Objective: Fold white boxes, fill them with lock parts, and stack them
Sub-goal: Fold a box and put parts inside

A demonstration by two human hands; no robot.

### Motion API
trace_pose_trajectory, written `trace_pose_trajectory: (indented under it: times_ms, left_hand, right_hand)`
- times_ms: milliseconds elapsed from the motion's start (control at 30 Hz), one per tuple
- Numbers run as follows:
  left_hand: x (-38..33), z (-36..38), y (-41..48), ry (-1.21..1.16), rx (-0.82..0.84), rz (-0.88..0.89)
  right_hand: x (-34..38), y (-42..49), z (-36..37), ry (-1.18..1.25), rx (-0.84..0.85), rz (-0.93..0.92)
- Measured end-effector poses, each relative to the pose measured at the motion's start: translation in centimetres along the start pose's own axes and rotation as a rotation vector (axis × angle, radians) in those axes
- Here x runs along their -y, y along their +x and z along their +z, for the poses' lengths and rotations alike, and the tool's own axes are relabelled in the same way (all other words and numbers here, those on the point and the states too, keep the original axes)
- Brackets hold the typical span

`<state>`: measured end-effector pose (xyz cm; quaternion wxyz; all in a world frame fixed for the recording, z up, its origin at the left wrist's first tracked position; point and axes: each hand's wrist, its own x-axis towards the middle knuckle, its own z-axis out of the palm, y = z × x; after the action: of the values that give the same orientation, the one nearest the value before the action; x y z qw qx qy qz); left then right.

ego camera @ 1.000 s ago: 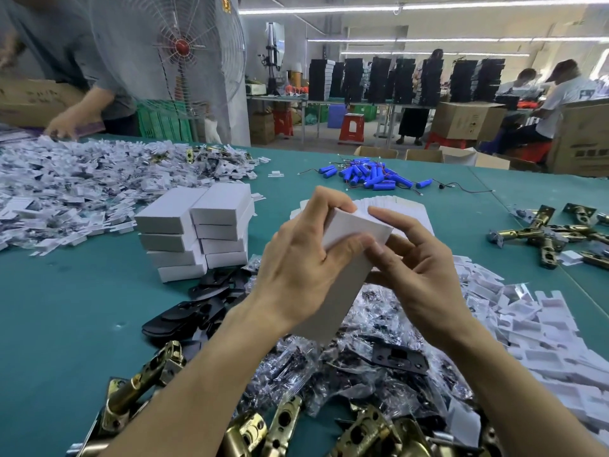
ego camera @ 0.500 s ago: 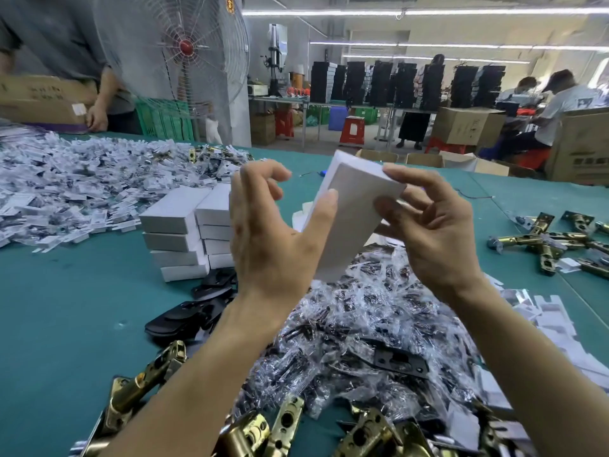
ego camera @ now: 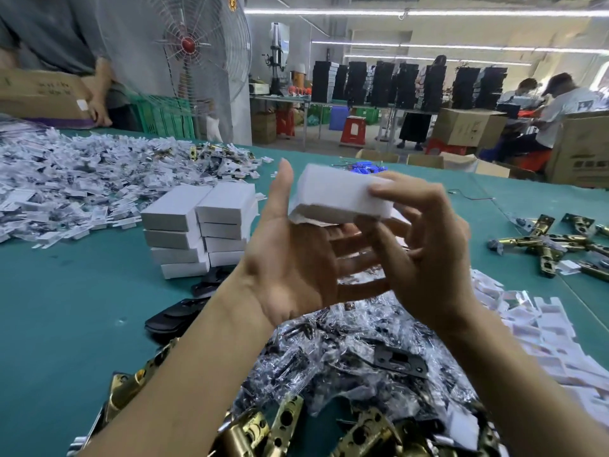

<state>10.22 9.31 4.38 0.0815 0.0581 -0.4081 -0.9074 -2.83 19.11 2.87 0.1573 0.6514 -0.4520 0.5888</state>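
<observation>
A small white cardboard box (ego camera: 333, 196) lies on the flat left hand (ego camera: 296, 268), grip apart, while the grip of the right hand (ego camera: 428, 258) appears clamped on its end above the teal worktop (ego camera: 66, 308).

the box (ego camera: 333, 192) is matt card, the latches (ego camera: 524, 240) shiny metal, the bags (ego camera: 329, 357) glossy plastic.
</observation>
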Motion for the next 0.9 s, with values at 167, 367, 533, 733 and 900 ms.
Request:
trace_pose_trajectory:
  times_ms: [167,367,533,733,900]
  left_hand:
    - [-0.3,0.1,-0.2,-0.119,-0.058,0.181]
    - [-0.9,0.2,-0.2,-0.227,-0.306,0.346]
    - [-0.4,0.5,-0.1,0.046,-0.429,0.517]
    - [-0.1,0.0,0.5,0.174,-0.394,0.591]
    - [0.1,-0.3,1.0,0.238,-0.42,0.633]
  right_hand:
    - [0.6,-0.2,0.4,-0.236,0.065,-0.16]
    - [0.4,-0.7,0.0,-0.299,0.286,-0.029]
    - [1.2,0.0,-1.2,-0.217,0.416,0.303]
    - [3.6,0.4,-3.1,-0.097,0.751,0.523]
    - [5.5,-0.9,-2.2,-0.049,1.105,0.524]
